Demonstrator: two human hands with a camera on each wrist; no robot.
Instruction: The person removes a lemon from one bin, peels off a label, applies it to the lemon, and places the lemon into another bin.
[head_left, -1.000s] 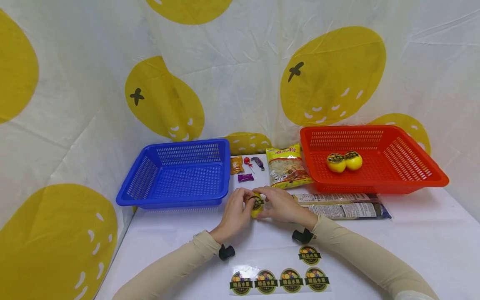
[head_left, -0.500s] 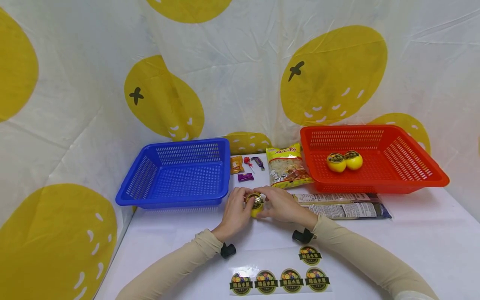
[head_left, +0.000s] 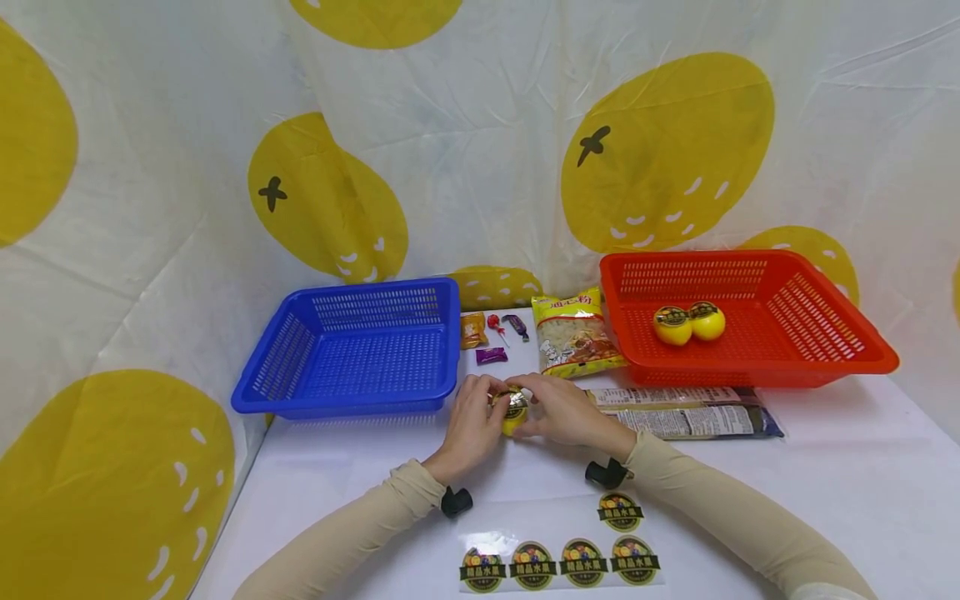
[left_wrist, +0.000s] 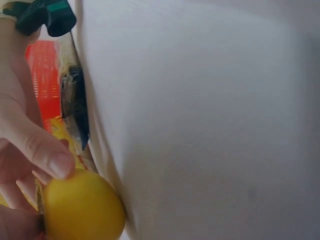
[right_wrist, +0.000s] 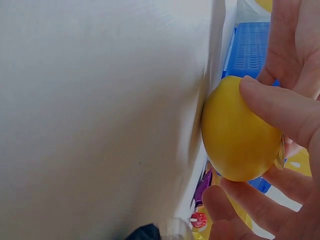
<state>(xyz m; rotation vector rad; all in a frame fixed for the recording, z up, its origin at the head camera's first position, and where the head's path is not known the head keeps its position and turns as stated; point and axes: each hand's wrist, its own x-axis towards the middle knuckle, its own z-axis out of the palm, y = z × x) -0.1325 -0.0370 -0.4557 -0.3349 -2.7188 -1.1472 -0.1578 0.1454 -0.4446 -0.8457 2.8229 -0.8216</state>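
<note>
Just above the white table's middle, both hands hold a yellow lemon (head_left: 512,428) bearing a round black-and-gold sticker (head_left: 517,403). My left hand (head_left: 472,422) grips its left side, with the thumb by the sticker. From the other side my right hand (head_left: 566,412) has thumb and fingers round the fruit. The right wrist view shows the lemon (right_wrist: 241,131) resting on the table, right thumb on top, and the sticker's edge (right_wrist: 281,153) standing slightly off the peel. Seen from the left wrist, the lemon (left_wrist: 82,207) hides most of the left fingers.
A sticker sheet (head_left: 555,521) lies in front. Left stands a blue basket (head_left: 450,350); right, a red basket (head_left: 757,375) holds two stickered lemons (head_left: 688,325). Behind the hands are wrapped sweets (head_left: 491,356), a lollipop (head_left: 495,322) and a pasta bag (head_left: 573,333); long packets (head_left: 678,419) lie right.
The lemon has turned slightly between the hands, so more of its sticker faces up. The left fingers have shifted a little; the right hand stays nearly still.
</note>
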